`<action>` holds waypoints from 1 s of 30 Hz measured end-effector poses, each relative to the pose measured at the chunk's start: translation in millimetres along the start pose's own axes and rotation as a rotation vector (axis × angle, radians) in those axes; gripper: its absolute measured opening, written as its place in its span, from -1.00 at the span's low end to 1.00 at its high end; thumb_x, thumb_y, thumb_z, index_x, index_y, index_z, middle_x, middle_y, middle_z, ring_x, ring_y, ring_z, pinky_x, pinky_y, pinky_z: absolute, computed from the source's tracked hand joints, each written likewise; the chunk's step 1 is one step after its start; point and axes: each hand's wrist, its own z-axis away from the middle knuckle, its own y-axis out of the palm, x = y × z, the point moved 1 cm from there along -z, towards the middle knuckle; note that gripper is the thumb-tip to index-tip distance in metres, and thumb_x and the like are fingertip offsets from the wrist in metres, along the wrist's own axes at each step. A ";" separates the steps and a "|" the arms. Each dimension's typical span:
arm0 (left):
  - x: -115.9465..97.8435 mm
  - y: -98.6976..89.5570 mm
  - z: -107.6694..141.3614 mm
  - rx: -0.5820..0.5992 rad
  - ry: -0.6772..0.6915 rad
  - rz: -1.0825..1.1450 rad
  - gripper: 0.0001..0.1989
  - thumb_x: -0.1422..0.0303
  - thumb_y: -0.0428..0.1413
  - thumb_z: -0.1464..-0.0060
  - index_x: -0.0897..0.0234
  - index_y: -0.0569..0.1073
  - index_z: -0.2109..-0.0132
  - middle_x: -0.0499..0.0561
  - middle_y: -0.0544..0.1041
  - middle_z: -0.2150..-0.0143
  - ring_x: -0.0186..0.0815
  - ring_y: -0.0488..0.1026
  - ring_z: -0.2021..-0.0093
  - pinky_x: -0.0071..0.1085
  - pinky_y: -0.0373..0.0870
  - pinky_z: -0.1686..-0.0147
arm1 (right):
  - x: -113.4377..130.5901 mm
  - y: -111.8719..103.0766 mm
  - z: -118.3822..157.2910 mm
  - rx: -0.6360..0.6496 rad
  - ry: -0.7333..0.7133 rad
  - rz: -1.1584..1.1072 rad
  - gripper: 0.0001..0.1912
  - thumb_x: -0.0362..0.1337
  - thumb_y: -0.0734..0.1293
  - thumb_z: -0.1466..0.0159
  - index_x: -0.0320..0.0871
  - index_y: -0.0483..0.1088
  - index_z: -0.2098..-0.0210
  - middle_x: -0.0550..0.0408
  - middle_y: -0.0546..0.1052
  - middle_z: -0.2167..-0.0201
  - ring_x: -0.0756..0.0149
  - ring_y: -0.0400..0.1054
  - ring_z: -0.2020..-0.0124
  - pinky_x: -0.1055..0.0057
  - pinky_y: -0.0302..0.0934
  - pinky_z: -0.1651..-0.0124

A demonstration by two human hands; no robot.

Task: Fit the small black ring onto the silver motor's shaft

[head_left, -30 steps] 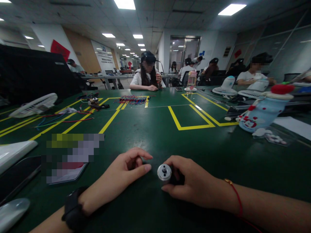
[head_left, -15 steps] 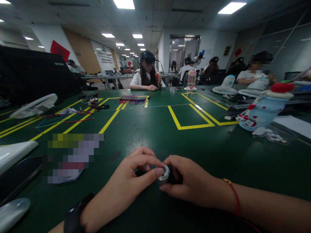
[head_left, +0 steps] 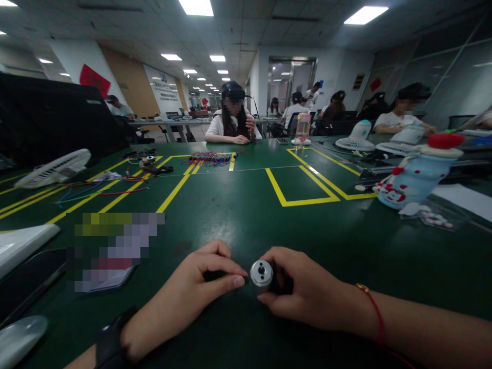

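My right hand (head_left: 303,287) is wrapped around a small cylindrical motor (head_left: 262,273). Its round silver end faces me, showing a dark centre hole and two smaller holes; the fingers and shadow cover much of the body. Just left of the motor and apart from it, my left hand (head_left: 215,274) has thumb and index fingertips pinched together. A tiny dark speck shows at those fingertips, too small to name. Both hands are low over the green tabletop (head_left: 223,215).
Left lie a phone-like slab (head_left: 33,279), a white mouse (head_left: 23,333), loose wires (head_left: 119,192) and a small fan (head_left: 56,168). Farther back is a wire bundle (head_left: 211,159). A blue bottle (head_left: 418,177) stands right. A co-worker (head_left: 232,115) sits opposite.
My left hand's fingertips have drawn back leftward off the motor's silver end, uncovering its holes. The motor and right hand have shifted slightly to the right.
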 end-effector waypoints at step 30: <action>19.7 -11.9 -3.0 -0.127 -0.202 0.090 -0.82 0.29 -0.01 -0.22 0.18 0.41 0.08 -0.06 0.43 0.31 -0.28 0.37 0.31 -0.41 0.29 0.33 | -0.7 -1.2 1.7 0.000 0.015 -0.021 -0.70 -0.35 0.36 -0.06 -0.11 0.32 0.20 0.19 0.41 0.37 0.41 0.28 0.44 0.49 0.18 0.45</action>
